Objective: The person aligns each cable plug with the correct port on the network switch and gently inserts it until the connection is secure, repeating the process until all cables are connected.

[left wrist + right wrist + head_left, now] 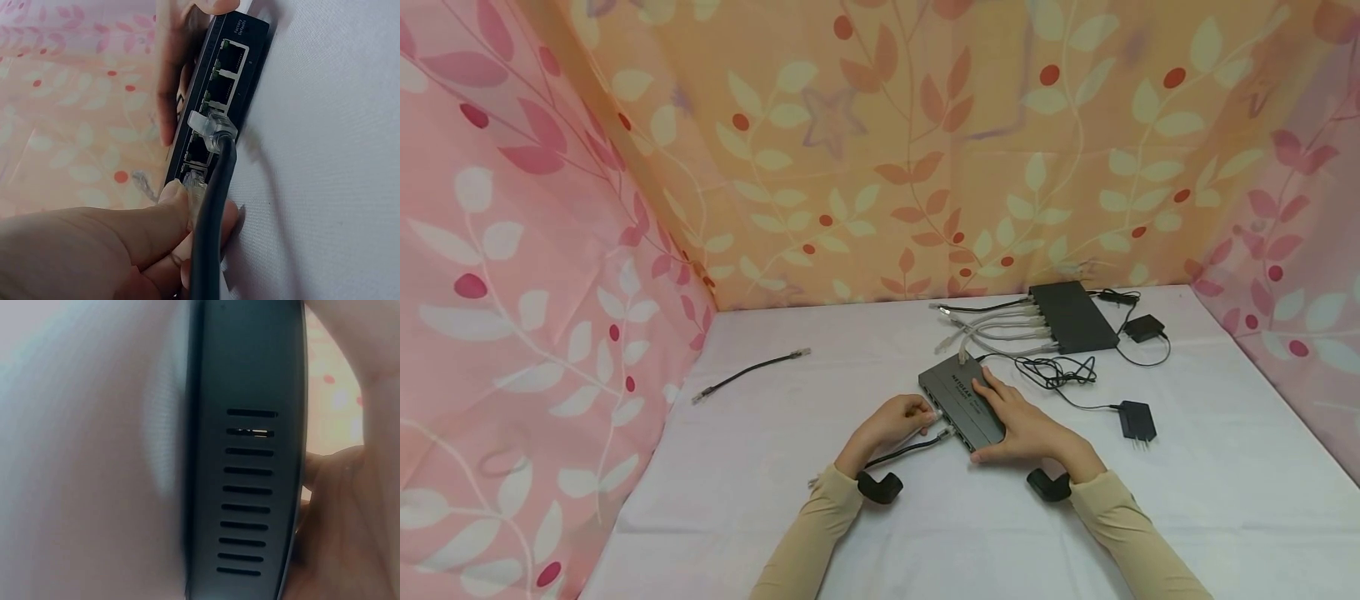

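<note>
A dark grey NETGEAR network switch [955, 390] lies on the white tabletop, with its row of ports turned toward my left hand [891, 423]. That hand pinches the clear plug [196, 187] of a network cable at a port near one end of the row. A black network cable [907, 451] has its plug [215, 131] in a middle port, and two ports beyond it are vacant. My right hand [1024, 423] grips the switch, thumb at the near corner and fingers across the top. Up close, the right wrist view shows the slotted side of the switch [247, 494].
A second black box [1075, 317] stands at the back right, with several grey cables [1007, 325] plugged in. Power adapters [1138, 421] and a coiled black cord [1060, 372] lie at the right. One short black cable [748, 375] lies at the left.
</note>
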{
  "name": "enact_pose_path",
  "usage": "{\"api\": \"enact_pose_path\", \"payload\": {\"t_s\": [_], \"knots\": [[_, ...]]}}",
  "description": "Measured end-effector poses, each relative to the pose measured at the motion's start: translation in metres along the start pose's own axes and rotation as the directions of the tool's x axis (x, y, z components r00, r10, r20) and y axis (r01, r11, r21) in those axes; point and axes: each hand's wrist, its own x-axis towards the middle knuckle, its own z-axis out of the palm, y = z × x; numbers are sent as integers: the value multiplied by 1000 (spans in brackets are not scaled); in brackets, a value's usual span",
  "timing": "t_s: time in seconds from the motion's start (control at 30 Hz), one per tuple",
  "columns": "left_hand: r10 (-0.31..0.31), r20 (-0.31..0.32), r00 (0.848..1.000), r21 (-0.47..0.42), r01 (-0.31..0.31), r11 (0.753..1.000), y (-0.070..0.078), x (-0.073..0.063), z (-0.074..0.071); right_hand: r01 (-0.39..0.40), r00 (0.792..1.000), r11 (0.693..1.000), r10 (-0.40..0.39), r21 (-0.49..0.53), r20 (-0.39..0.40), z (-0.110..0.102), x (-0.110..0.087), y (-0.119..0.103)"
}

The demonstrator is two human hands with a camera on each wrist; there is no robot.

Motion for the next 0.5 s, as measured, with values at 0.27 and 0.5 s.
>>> {"api": "enact_pose_path", "payload": {"t_s": [0.27,0.5], "knots": [[38,16,999,30,-39,999,-1,0,-1,-3,1000,1000,3,-5,4,0,0,1],[30,-4,1000,43,-29,999,-3,1,2,-5,1000,1000,5,-1,6,2,0,3]]}}
